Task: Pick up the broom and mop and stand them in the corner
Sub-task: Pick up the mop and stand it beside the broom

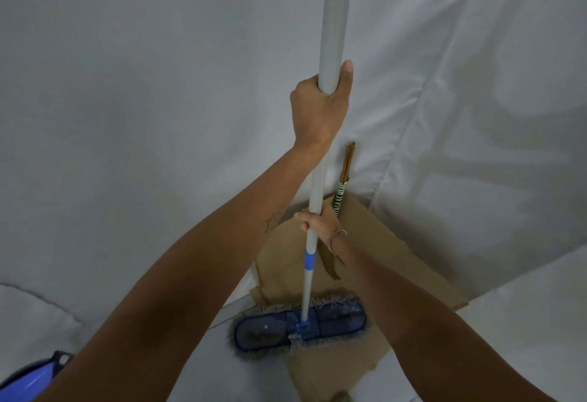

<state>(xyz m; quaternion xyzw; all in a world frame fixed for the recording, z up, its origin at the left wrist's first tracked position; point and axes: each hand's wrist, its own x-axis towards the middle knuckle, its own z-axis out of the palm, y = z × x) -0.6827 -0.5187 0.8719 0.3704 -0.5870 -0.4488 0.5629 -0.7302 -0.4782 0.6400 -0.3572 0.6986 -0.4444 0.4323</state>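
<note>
Presently, at 7 o'clock: blue plastic object (30, 379), partly cut off; at centre, 12 o'clock: left hand (319, 106) wrapped fully round the grey mop (330, 20) handle, thumb up; at 6 o'clock: blue fringed mop head on brown cardboard (381, 242); right hand (319, 222) closed round the lower handle, bracelet at wrist; just right: broom (342, 179) leaning in the white fabric corner.
</note>
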